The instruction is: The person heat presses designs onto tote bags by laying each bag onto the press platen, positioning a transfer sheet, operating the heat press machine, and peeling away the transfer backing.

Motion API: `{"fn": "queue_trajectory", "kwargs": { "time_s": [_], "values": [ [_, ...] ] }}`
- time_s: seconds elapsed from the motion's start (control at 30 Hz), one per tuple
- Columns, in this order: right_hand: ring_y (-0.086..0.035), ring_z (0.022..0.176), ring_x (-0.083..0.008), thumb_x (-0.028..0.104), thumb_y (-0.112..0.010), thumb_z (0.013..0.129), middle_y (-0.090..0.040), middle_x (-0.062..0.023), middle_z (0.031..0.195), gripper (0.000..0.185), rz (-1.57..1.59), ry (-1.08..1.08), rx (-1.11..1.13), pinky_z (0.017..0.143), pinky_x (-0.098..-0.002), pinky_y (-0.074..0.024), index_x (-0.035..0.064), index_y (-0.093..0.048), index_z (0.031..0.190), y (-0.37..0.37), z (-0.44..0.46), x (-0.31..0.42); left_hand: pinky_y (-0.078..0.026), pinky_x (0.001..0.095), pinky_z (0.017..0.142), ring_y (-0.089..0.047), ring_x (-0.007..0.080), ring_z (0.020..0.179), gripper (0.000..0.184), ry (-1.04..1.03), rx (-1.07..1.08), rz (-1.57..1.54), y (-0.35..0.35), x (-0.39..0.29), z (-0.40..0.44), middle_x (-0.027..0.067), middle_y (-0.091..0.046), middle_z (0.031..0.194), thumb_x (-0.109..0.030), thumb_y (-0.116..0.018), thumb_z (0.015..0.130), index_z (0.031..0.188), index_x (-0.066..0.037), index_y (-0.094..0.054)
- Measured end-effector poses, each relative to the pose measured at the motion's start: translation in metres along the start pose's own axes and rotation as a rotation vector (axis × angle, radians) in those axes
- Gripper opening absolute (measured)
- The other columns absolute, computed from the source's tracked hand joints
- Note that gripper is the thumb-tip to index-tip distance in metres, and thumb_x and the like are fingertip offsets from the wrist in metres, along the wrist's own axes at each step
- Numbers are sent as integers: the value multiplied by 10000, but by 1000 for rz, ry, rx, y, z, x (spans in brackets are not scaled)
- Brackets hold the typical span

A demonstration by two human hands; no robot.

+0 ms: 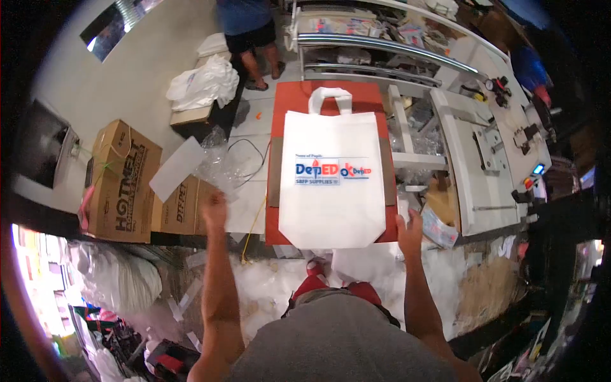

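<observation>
Two bare hands flank a white bag (pixel 331 219), laid face-up on a red board (pixel 278 229) between them, handles (pixel 315 97) pointing away. Blue-and-orange print (pixel 317 170) shows on the bag's front. Left hand (pixel 216 209): well left of the bag, blurred, near a loose white sheet (pixel 177 169) and clear plastic (pixel 215 159); can't tell if it grips anything. Cardboard box (pixel 114 200) further left of it. Right hand (pixel 410 230): looks open, thumb apart from fingers, just beside the board's near right edge; contact unclear. Handling, my judgement: keep bag flat and square, smooth side folds outward, lift evenly by both edges, fingers off the print.
</observation>
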State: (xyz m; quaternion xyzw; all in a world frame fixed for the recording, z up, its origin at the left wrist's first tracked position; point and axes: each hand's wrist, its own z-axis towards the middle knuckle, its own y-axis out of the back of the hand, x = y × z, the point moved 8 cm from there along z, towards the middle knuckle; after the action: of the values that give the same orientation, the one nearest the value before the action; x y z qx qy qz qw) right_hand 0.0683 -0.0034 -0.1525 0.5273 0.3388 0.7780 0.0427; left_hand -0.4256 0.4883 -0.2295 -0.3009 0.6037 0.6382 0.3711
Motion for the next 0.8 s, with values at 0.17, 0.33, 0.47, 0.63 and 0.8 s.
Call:
{"fn": "queue_trajectory", "kwargs": {
  "time_s": [0.17, 0.33, 0.47, 0.63, 0.8],
  "values": [
    [-571, 922, -266, 249, -638, 925, -595, -155, 972, 330, 143, -136, 69, 843, -394, -461, -62, -580, 1022, 39, -14, -58, -538, 414, 800, -679, 335, 898, 431, -173, 286, 151, -67, -179, -150, 210, -688, 957, -317, -690, 826, 1065, 38, -636],
    [-419, 620, -233, 366, -525, 958, -442, -111, 627, 436, -7, 232, 75, 604, -408, -359, 13, -477, 707, 75, -16, -18, -503, 478, 897, -625, 437, 1007, 529, -53, 151, 285, -82, -199, -170, 290, -643, 1036, -300, -666, 793, 1131, 88, -546],
    [-493, 706, -244, 390, -511, 968, -482, -139, 719, 429, -22, 423, 225, 651, -423, -403, -3, -504, 797, 62, -5, -68, -503, 449, 931, -626, 435, 1062, 620, 108, 68, 415, -94, -197, -172, 341, -622, 1117, -354, -620, 760, 1152, 123, -562],
    [-567, 980, -286, 394, -512, 985, -589, -142, 1033, 442, 221, 15, 597, 815, -436, -472, -28, -566, 1106, 46, 4, -127, -527, 407, 904, -665, 403, 998, 549, 286, 172, 190, -101, -195, -193, 264, -686, 1047, -421, -648, 748, 992, 69, -700],
    [-564, 1079, -336, 476, -524, 959, -540, -217, 1236, 625, 326, -321, 1172, 912, -457, -470, -23, -466, 1332, 39, -22, -114, -499, 443, 932, -637, 368, 1081, 590, 267, 133, 149, -72, -195, -290, 236, -666, 1149, -462, -590, 859, 1221, 4, -616]
  ]
}}
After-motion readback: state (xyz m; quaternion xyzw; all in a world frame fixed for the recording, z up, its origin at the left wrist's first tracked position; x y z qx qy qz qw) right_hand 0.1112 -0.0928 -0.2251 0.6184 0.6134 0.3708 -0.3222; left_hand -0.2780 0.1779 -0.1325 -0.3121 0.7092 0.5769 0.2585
